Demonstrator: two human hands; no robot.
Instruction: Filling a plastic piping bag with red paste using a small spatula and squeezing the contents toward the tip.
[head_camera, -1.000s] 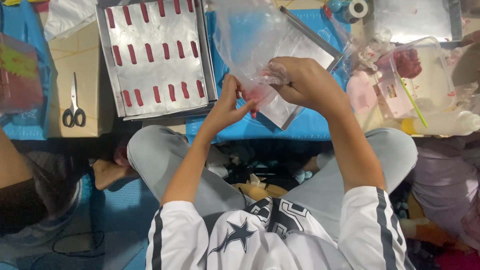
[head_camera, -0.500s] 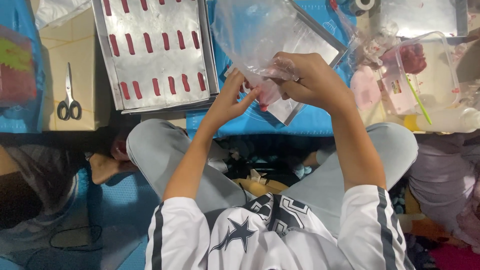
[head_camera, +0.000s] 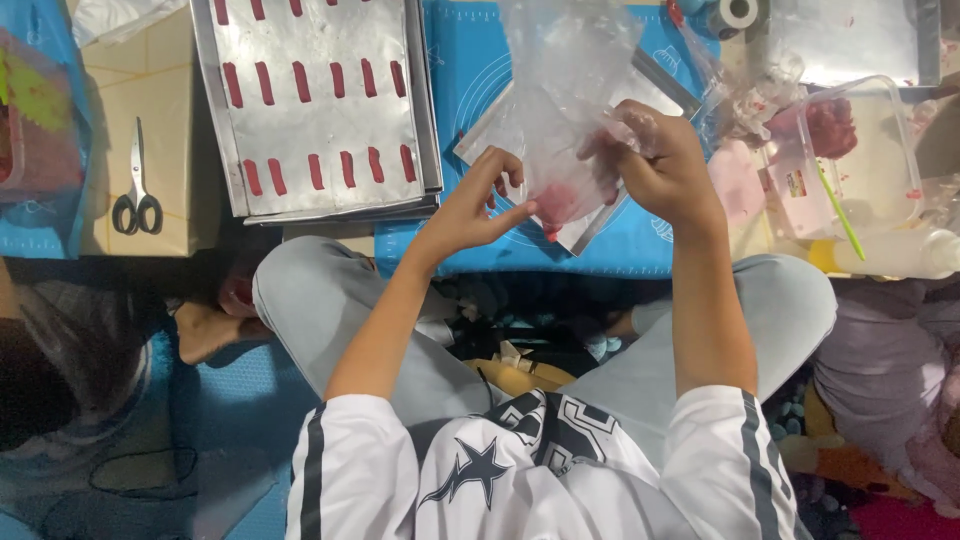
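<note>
Blue silicone work mat covers the middle of the low surface in front of the seated person, whose grey trouser knees show below it. At the far left lies a flat blue package with a pink and green picture, partly cut by the edge of the view. Next to it is a pale cardboard sheet, and on this sheet rest steel scissors with black handles, closed, points away from the person. To the right stands a rectangular metal baking tray, lined with shiny foil and carrying rows of short dark red strips.

Over the mat, the left hand has fingers spread, and its fingertips touch the lower corner of a clear plastic bag with pink paste at the bottom. The right hand is closed in a grip on the same bag at its middle, holding it upright above the mat, with a flat silver foil sheet lying under it.

Further right is a clear rectangular plastic container with red paste inside; a small label with red and white print sits on its near wall, and a thin green stick leans in it. Just beside it lies a white plastic squeeze bottle with yellow cap, on its side. At the top is a roll of tape.
</note>
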